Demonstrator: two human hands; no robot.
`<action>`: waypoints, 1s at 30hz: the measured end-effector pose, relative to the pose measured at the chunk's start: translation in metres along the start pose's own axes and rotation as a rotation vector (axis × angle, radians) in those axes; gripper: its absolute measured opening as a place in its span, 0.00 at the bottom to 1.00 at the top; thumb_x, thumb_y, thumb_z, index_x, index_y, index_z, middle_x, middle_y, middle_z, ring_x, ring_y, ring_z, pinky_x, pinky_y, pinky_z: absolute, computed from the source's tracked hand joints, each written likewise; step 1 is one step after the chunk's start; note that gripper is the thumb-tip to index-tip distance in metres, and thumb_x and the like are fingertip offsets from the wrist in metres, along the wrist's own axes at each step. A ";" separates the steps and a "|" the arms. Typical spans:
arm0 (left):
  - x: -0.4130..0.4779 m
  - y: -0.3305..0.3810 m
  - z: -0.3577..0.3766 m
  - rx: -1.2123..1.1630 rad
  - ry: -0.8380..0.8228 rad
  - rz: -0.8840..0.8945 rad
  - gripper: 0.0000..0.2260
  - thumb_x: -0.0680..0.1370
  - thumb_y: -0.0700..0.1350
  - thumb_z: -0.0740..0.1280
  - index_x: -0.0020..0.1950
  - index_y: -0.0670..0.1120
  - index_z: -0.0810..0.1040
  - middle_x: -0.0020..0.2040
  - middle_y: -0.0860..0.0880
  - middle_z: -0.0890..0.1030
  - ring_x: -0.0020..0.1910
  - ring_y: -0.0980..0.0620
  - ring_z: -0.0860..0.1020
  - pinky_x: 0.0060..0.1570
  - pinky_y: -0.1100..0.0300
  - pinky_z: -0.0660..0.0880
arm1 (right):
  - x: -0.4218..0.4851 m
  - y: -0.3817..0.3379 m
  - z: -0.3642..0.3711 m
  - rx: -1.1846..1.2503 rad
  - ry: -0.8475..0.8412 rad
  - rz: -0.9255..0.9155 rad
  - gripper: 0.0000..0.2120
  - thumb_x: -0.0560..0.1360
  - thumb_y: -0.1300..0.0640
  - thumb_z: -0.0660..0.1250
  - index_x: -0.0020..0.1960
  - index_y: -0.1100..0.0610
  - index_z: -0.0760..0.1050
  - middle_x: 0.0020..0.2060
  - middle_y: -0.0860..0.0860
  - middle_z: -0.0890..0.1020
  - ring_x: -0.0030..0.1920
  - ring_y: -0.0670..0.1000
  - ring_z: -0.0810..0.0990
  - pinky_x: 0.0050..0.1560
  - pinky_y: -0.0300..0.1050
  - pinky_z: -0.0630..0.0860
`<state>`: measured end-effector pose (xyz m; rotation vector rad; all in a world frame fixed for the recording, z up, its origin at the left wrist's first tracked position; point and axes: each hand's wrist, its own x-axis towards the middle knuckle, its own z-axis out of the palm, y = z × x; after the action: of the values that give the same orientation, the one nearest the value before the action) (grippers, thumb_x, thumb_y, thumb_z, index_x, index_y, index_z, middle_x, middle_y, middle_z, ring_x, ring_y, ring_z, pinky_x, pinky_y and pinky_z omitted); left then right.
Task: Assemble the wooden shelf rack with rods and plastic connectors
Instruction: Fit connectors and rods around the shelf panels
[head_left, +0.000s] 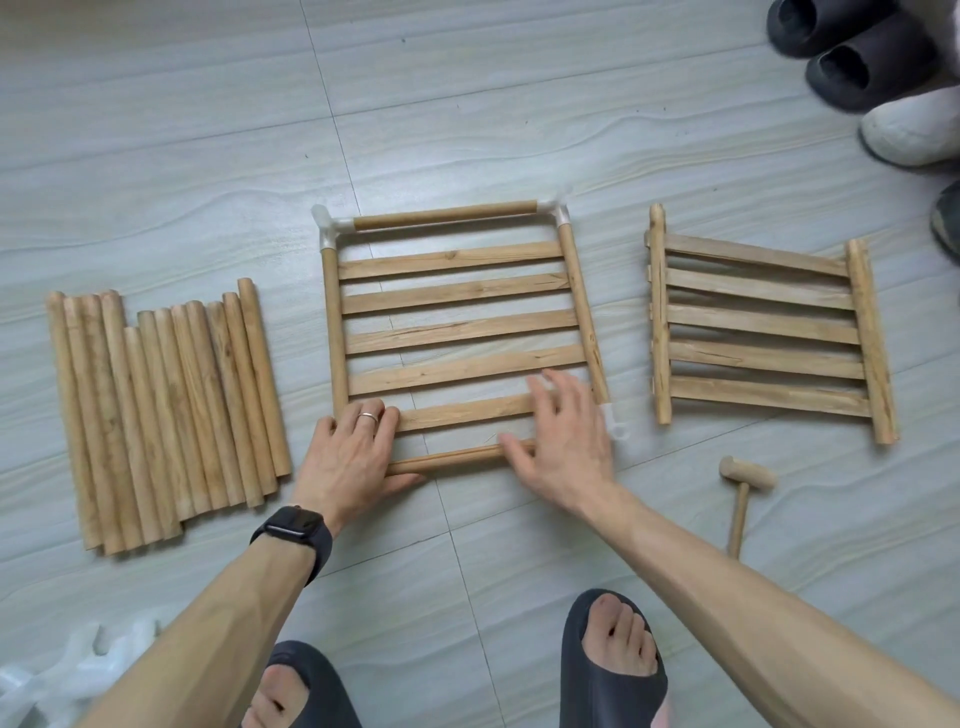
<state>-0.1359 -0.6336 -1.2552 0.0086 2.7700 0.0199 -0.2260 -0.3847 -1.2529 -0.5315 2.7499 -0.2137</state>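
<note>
On a grey tiled floor (467, 130), a person crouches over a slatted wooden shelf panel (457, 291) lying flat in the middle. Its far corners carry white plastic connectors (555, 209), joined by a back rod (447, 215). The left hand (353, 457), wearing a ring and a dark watch (296, 530), lies over the near-left corner with its fingers pressed together and its thumb against the front rod (452, 460). The right hand (566, 447), slightly blurred, rests open on that rod's right end with its fingers spread, just beside another connector (617, 423). A pile of loose rods (166, 415) lies to the left, a second slatted panel (763, 322) to the right, and a small wooden mallet (743, 483) nearby.
</note>
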 end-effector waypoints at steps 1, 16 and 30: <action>0.000 0.002 0.000 0.019 -0.009 -0.001 0.37 0.70 0.71 0.68 0.64 0.41 0.76 0.61 0.42 0.78 0.58 0.40 0.76 0.47 0.46 0.74 | -0.001 -0.005 0.006 -0.069 -0.088 -0.078 0.41 0.77 0.30 0.56 0.81 0.54 0.54 0.79 0.57 0.56 0.80 0.59 0.53 0.79 0.58 0.49; -0.004 -0.002 -0.001 0.035 -0.039 0.002 0.39 0.73 0.74 0.58 0.69 0.44 0.71 0.65 0.43 0.75 0.62 0.42 0.73 0.54 0.47 0.72 | 0.012 0.012 0.005 -0.354 -0.046 -0.463 0.42 0.75 0.31 0.63 0.75 0.62 0.67 0.64 0.61 0.74 0.63 0.62 0.74 0.69 0.59 0.69; -0.003 -0.001 0.016 -0.133 -0.122 -0.205 0.39 0.79 0.70 0.38 0.78 0.46 0.26 0.78 0.48 0.26 0.75 0.48 0.23 0.77 0.41 0.35 | 0.034 -0.013 0.007 -0.197 -0.286 -0.176 0.44 0.74 0.22 0.40 0.79 0.42 0.26 0.75 0.53 0.22 0.75 0.59 0.21 0.77 0.67 0.34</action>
<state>-0.1271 -0.6341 -1.2692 -0.2987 2.6286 0.1448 -0.2484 -0.4103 -1.2666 -0.7920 2.4590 0.0889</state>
